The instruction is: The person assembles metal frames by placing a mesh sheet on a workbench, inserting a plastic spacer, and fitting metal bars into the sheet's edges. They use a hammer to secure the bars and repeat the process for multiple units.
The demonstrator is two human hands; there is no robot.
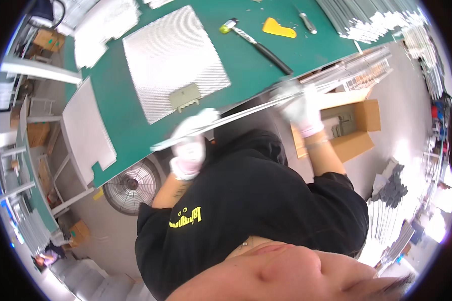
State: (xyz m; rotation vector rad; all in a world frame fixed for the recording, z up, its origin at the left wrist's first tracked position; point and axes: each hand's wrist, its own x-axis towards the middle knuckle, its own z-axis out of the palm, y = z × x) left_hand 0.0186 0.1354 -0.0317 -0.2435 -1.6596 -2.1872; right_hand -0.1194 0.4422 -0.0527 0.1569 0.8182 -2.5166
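Across your front, table: the green table (311,52) spreads ahead, its near edge slanting past your body.
Mesh sheet: a silvery mesh sheet (171,60) lies flat on the table, ahead of your left hand.
Pale strips: the long pale strips (246,113) cross in front of you along the table's near edge, their left end closer to you and their right part farther off. Both your hands are on them, so neither is nearer; the left end sticks out past your left hand. Toward the right they merge with other strips, so I cannot tell where they stop.
Cardboard box: the open-topped box (354,149) sits below the strips on the right, beside your right forearm; grey-green pieces (342,125) lie in it, too partly hidden to count.
Hammer: a black-handled hammer (260,46) lies on the table, its handle end toward your right hand.
Left hand (192,138): gloved, clamped around the strips near their left end.
Right hand (300,108): gloved and blurred, but it looks clamped on the strips farther along.
Plate: a grey-green plate (185,97) rests on the mesh sheet's near part.
Scraper: a yellow scraper (278,28) lies beyond the hammer.
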